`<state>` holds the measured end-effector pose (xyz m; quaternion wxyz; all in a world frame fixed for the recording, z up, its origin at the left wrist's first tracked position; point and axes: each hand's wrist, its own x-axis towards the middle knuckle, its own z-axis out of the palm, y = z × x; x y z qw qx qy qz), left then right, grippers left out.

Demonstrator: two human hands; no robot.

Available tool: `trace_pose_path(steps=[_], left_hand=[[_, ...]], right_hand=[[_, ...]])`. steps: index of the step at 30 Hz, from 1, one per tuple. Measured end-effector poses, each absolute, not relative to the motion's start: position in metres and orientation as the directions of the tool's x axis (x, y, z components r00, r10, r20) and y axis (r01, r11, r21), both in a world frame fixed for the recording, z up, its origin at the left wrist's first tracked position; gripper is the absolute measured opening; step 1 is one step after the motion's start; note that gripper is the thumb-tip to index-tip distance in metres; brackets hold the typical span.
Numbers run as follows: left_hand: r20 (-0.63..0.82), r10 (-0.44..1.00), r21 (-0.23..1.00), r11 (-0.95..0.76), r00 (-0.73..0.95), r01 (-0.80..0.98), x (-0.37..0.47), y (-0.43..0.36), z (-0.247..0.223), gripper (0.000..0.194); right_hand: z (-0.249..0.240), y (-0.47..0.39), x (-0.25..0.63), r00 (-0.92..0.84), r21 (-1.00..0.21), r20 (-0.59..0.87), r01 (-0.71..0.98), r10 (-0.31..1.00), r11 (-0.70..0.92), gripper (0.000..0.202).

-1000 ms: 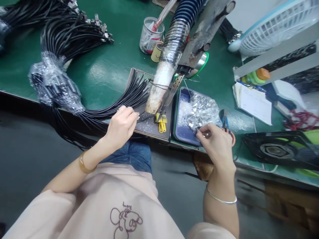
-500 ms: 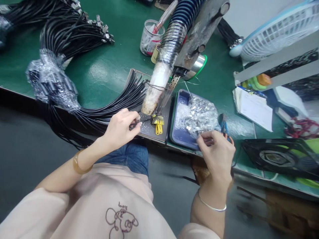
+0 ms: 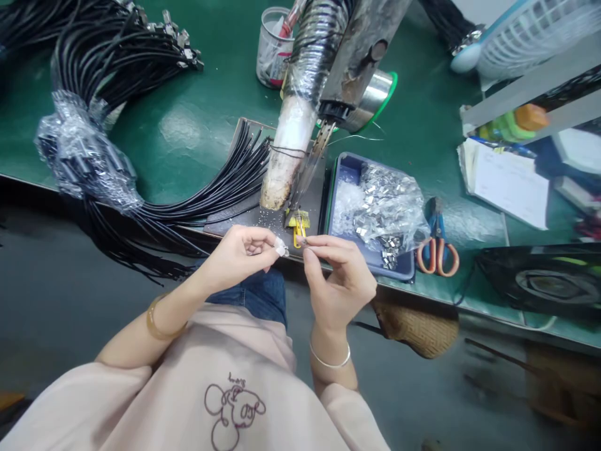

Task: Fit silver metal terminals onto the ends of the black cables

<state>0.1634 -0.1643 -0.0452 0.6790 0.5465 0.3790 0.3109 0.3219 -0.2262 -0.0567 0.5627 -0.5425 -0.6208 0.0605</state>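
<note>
My left hand [image 3: 244, 255] is closed, pinching a small whitish piece [image 3: 282, 246] that looks like a connector part. Facing it, my right hand [image 3: 339, 270] is also closed, with thumb and fingertips on a tiny metal piece [image 3: 303, 241]. A small gap separates the two pieces. Just beyond the fingertips hangs a soldering iron [image 3: 313, 166], its tip near a yellow sponge and clip [image 3: 298, 220]. Right of my right hand is a blue tray [image 3: 406, 272] holding a plastic bag of small metal parts [image 3: 392, 197] and white bits [image 3: 347, 200].
A bundle of black cables [image 3: 201, 203] lies to the left, partly in plastic wrap [image 3: 89, 153]. A taped extraction hose [image 3: 293, 119] slants over the bench. Orange-handled pliers [image 3: 437, 241], a notebook [image 3: 509, 178], a black fan [image 3: 539, 282] and a plastic cup [image 3: 272, 50] stand around.
My right hand has come left from the tray's edge to my left hand, with a tiny metal piece in its fingertips. My left hand has shifted right and down; a whitish piece shows in it.
</note>
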Motion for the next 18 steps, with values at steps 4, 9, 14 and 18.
trace_pose_path(steps=[4, 9, 14, 18], left_hand=[[-0.146, 0.845, 0.983, 0.183, 0.514, -0.02, 0.1642, -0.1687, -0.0451, 0.008], [-0.124, 0.846, 0.988, 0.153, 0.518, -0.014, 0.1645, -0.1693, -0.0449, 0.009], [-0.08, 0.888, 0.996, 0.092, 0.452, -0.005, 0.1622, -0.1692, -0.0466, 0.012], [0.03, 0.905, 0.999, -0.04, 0.425, 0.013, 0.1606, -0.1702, -0.0506, 0.013]], right_hand=[[-0.0573, -0.2273, 0.3216, 0.208, -0.788, 0.538, 0.467, 0.817, 0.4, 0.015], [-0.0539, -0.2268, 0.3182, 0.176, -0.824, 0.464, 0.445, 0.868, 0.351, 0.012], [-0.0526, -0.2239, 0.3197, 0.268, -0.873, 0.382, 0.417, 0.884, 0.251, 0.011], [-0.0528, -0.221, 0.3228, 0.187, -0.911, 0.294, 0.352, 0.937, 0.216, 0.011]])
